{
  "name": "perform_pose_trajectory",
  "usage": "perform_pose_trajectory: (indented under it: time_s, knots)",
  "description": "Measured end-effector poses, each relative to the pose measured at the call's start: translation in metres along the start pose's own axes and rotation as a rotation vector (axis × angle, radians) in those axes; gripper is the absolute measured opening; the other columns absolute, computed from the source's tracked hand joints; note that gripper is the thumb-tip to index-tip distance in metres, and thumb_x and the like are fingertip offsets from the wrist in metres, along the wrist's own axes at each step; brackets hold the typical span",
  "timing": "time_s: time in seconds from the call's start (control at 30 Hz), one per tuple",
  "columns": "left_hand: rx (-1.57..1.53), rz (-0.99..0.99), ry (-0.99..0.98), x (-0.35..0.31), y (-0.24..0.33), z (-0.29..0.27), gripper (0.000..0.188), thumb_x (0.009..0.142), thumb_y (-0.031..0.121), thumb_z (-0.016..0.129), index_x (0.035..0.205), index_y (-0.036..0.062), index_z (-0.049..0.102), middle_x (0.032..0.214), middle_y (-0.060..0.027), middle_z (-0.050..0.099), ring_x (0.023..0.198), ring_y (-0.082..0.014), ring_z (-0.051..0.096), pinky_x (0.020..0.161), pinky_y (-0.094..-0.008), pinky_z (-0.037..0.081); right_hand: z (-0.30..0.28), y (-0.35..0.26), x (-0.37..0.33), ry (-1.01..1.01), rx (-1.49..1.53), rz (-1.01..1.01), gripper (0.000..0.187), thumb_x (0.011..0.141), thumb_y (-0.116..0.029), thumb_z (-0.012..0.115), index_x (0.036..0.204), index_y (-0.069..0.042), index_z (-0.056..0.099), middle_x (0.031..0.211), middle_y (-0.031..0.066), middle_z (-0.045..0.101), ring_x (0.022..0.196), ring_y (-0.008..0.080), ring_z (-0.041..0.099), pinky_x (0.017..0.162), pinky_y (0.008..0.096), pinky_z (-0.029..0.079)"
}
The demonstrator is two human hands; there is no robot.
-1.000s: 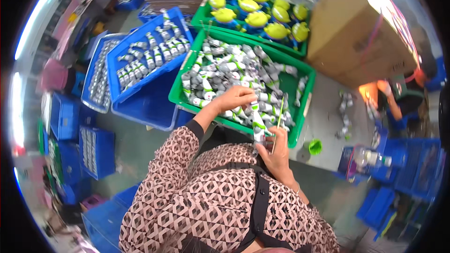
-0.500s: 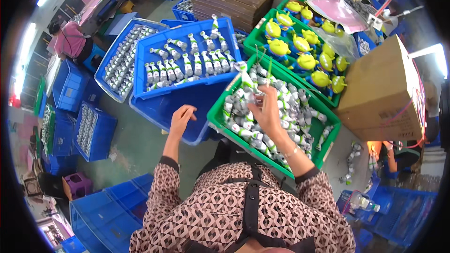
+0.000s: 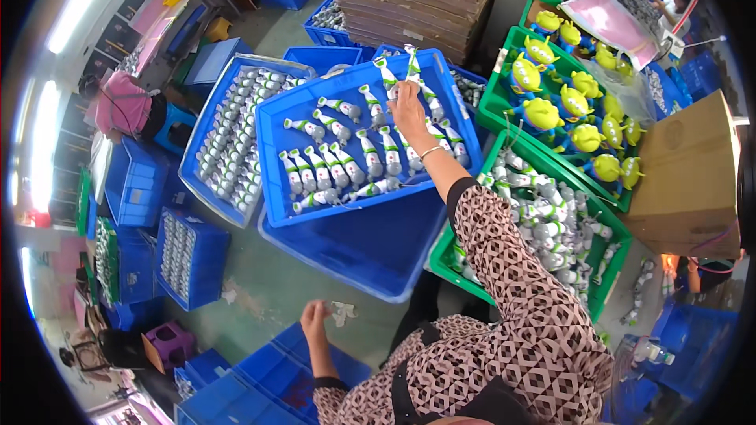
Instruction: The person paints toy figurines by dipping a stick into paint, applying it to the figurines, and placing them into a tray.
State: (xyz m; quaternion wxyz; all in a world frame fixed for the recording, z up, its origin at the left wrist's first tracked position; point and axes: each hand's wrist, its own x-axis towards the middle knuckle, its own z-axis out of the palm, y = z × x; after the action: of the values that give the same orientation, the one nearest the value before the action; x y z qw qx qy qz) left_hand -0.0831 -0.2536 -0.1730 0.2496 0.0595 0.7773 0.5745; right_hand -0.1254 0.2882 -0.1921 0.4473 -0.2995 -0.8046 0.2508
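Note:
My right hand point(image 3: 409, 116) is over the far right part of a blue tray point(image 3: 358, 212), its fingers closed round the grey end of a small white-and-grey toy part point(image 3: 384, 72) with a green band. Part of its grip is hidden by the hand. Several similar toy parts point(image 3: 368, 153) lie around it in loose rows. My left hand point(image 3: 315, 319) hangs low over the floor, fingers curled together with nothing visible in them. Under my right forearm stands a green crate point(image 3: 613, 287) heaped with the same toy parts point(image 3: 551, 224).
Beneath the tray is another blue bin point(image 3: 370, 264). A bin of packed toy parts point(image 3: 236, 138) stands at its left. Yellow-green toy figures point(image 3: 543, 114) fill a green crate at right, beside a cardboard box point(image 3: 685, 177). Stacked cardboard point(image 3: 413, 0) stands behind. A person in pink point(image 3: 124, 106) sits far left.
My right hand has moved from the green crate to the blue tray with a toy part. My left hand has dropped toward me, away from the bins. The view has shifted.

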Motion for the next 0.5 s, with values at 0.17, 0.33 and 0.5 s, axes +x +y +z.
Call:
perform_pose_trajectory:
  time_s: [0.17,0.33,0.5]
  knots:
    - [0.121,-0.094,0.056,-0.02,-0.013,-0.023,0.022,0.092,0.022,0.06,0.096,0.0008,0.065,0.08,-0.0015,0.061,0.073,-0.0105,0.06,0.067,-0.0245,0.047,0.042,0.017,0.011,-0.016,-0.049,-0.009,0.048,0.078,-0.006,0.071,0.116,-0.002,0.041,0.116,0.0216,0.044,0.094,0.0448,0.058,0.077,0.0466,0.053]
    - [0.066,-0.12,0.057,-0.017,-0.002,-0.015,0.02,0.093,0.022,0.058,0.097,0.0036,0.065,0.076,-0.0006,0.061,0.07,-0.01,0.06,0.065,-0.0237,0.046,0.071,0.022,0.022,-0.07,-0.141,0.067,0.048,0.08,-0.011,0.071,0.116,-0.003,0.04,0.117,0.02,0.045,0.087,0.0405,0.063,0.072,0.0441,0.055]
    - [0.101,-0.139,0.03,-0.005,0.001,-0.019,0.019,0.093,0.021,0.058,0.097,0.0035,0.065,0.076,-0.0008,0.061,0.069,-0.0097,0.058,0.066,-0.0234,0.046,0.069,0.01,0.025,-0.144,-0.287,0.007,0.041,0.077,-0.011,0.07,0.111,-0.003,0.047,0.108,0.0175,0.052,0.081,0.0333,0.065,0.067,0.0403,0.056]
